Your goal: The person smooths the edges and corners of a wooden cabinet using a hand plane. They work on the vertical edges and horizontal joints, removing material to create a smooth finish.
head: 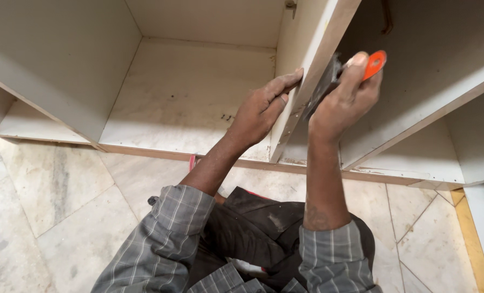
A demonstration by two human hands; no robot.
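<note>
A pale upright divider panel point(307, 59) stands between two open cabinet compartments. My left hand point(261, 111) rests against the panel's left face, fingers stretched along its front edge. My right hand point(345, 97) is closed on a tool with an orange handle point(375, 62), and its flat dark metal blade point(324, 81) lies against the panel's front edge. The tool's working end is partly hidden by my fingers.
The left compartment has a stained pale floor point(187, 92). A strip of wooden base point(160, 153) runs along the cabinet front. Marble floor tiles point(52, 184) lie below. My knees in dark trousers point(252, 222) are folded close to the cabinet. A yellow strip point(472, 233) borders the floor at right.
</note>
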